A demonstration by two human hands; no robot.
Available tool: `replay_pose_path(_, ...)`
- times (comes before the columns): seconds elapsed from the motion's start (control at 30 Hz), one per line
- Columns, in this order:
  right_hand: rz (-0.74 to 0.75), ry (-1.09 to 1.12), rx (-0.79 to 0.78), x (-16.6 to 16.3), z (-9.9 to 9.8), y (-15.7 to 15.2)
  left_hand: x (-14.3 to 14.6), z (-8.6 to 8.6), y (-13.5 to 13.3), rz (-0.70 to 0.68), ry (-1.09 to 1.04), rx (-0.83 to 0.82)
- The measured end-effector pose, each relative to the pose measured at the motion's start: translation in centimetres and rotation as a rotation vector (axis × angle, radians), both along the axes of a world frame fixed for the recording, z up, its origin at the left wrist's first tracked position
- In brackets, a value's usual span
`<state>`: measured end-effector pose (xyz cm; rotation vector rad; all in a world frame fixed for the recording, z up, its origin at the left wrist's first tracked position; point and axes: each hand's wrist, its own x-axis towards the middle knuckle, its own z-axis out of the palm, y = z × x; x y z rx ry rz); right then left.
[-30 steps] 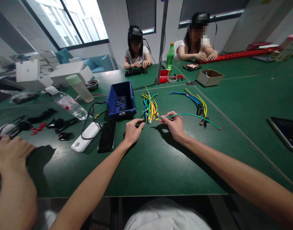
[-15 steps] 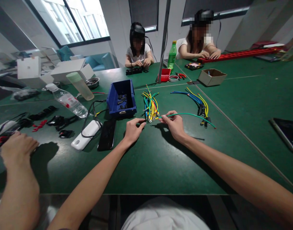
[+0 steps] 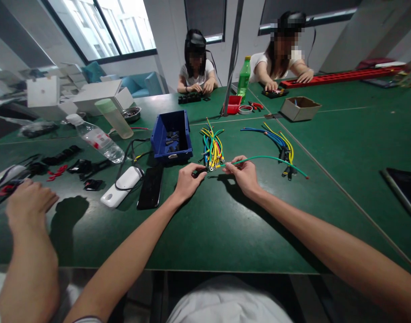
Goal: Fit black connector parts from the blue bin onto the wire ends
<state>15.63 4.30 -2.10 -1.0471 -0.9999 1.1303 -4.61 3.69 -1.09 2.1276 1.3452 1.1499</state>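
Observation:
My right hand [image 3: 243, 176] is closed, pinching a green wire [image 3: 270, 157] near its left end. The rest of that wire arcs out to the right, ending in a reddish tip. Between the thumb and fingers of my left hand [image 3: 188, 181] is a small black sleeve [image 3: 200, 172], partly hidden by the fingers. Both hands meet close to the near end of a bundle of yellow, green and blue wires [image 3: 212, 146] with ring terminals. Farther right lies a second group of blue and yellow wires [image 3: 286, 146] with black sleeves on their near ends.
A blue bin [image 3: 171, 154] with black pieces stands behind my left hand, beside a dark phone [image 3: 150, 188] and a white power bank [image 3: 122, 187]. A water bottle [image 3: 99, 139] leans at left. Another person's hand [image 3: 30, 199] works at far left; two people sit opposite, near a cardboard box [image 3: 299, 111].
The black sleeve shows more clearly in my left hand, and the green wire has shifted slightly right. One person opposite has moved a hand onto a yellow-black item.

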Motion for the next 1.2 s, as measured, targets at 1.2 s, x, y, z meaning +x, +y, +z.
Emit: replay_pose_path(1.2,-0.131,-0.212,0.075,-0.7,1.3,-2.3,1.0,0.2,-1.1,-0.003,0.008,0.121)
